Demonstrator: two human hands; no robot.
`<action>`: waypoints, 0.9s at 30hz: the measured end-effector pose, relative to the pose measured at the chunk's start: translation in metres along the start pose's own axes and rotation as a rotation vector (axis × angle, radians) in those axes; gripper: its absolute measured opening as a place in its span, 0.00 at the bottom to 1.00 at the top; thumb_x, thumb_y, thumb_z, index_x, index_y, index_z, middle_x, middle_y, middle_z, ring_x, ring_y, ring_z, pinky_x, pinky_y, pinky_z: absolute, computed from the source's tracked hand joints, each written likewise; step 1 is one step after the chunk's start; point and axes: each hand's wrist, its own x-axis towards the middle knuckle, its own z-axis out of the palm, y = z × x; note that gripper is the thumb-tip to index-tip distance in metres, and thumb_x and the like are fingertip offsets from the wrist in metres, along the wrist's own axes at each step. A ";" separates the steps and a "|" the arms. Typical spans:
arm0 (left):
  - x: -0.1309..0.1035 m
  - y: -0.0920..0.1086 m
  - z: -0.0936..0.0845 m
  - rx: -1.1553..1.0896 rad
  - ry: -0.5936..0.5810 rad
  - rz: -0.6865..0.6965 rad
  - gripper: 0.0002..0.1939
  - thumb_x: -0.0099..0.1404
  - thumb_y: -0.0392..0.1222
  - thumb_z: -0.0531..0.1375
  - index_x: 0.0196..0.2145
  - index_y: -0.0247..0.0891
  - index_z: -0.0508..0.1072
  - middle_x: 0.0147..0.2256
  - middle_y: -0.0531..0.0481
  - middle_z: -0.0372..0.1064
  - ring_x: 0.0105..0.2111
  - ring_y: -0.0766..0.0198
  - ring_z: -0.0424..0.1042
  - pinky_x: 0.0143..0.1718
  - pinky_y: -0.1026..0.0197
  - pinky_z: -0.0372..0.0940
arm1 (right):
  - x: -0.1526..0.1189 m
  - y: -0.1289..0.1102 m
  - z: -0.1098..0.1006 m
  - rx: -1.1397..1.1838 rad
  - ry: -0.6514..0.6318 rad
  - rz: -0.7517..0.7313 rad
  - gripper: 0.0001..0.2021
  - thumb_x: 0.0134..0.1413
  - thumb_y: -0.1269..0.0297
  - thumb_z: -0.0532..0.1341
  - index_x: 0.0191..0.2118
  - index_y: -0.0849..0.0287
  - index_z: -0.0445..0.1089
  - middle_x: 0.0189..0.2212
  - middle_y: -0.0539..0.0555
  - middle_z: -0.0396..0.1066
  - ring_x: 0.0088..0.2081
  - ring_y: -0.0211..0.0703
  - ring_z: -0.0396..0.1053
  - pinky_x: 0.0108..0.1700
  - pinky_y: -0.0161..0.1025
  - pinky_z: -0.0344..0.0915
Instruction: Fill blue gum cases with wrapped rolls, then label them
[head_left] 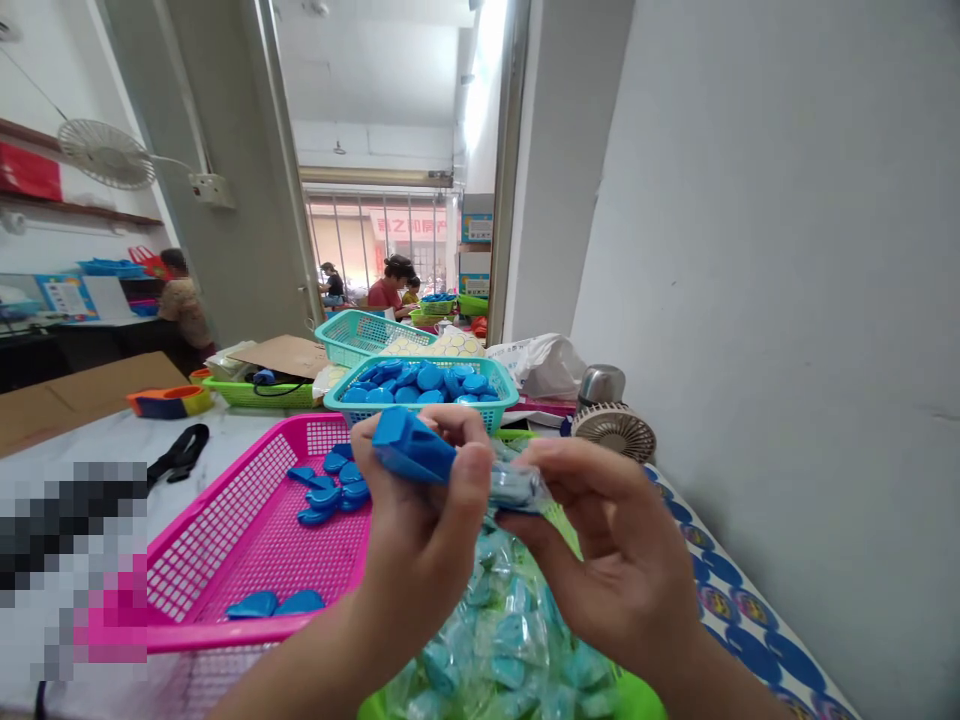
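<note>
My left hand [420, 540] is closed around a blue plastic piece [409, 445], whose squared end sticks up toward the upper left. Between both hands is a small clear plastic packet [517, 487]; the thumb and fingers of my right hand [615, 540] pinch its right end. The packet's contents are hard to make out. Both hands are above a green basket [637, 695] heaped with wrapped light-blue pieces [514, 635]. Left of them, a pink basket [225, 500] holds loose blue pieces [322, 495].
A turquoise basket [420, 412] full of round blue pieces stands behind my hands, another [349, 340] behind it. At right are a small fan [613, 432] and sticker sheets [750, 620] along the wall. An orange-and-blue tape dispenser [171, 402] lies left. People sit farther back.
</note>
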 end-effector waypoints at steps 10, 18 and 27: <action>-0.003 0.009 -0.026 0.315 -0.197 -0.009 0.14 0.74 0.43 0.60 0.51 0.50 0.58 0.45 0.52 0.66 0.44 0.64 0.72 0.43 0.61 0.70 | 0.007 0.001 -0.006 -0.164 -0.038 -0.125 0.21 0.57 0.84 0.62 0.50 0.52 0.72 0.45 0.52 0.77 0.49 0.40 0.76 0.50 0.34 0.76; -0.005 0.014 -0.036 0.317 -0.370 -0.148 0.20 0.71 0.37 0.62 0.49 0.49 0.53 0.47 0.48 0.65 0.36 0.65 0.77 0.31 0.65 0.73 | 0.001 0.003 -0.007 -0.099 -0.086 -0.120 0.26 0.56 0.83 0.61 0.56 0.50 0.70 0.48 0.54 0.75 0.48 0.45 0.76 0.45 0.39 0.79; 0.015 0.031 -0.054 0.161 -0.656 -0.444 0.18 0.77 0.43 0.55 0.57 0.48 0.49 0.38 0.53 0.63 0.29 0.68 0.69 0.31 0.66 0.69 | 0.007 -0.001 -0.014 -0.424 -0.269 -0.395 0.31 0.67 0.76 0.56 0.73 0.60 0.53 0.69 0.55 0.59 0.64 0.50 0.61 0.65 0.47 0.61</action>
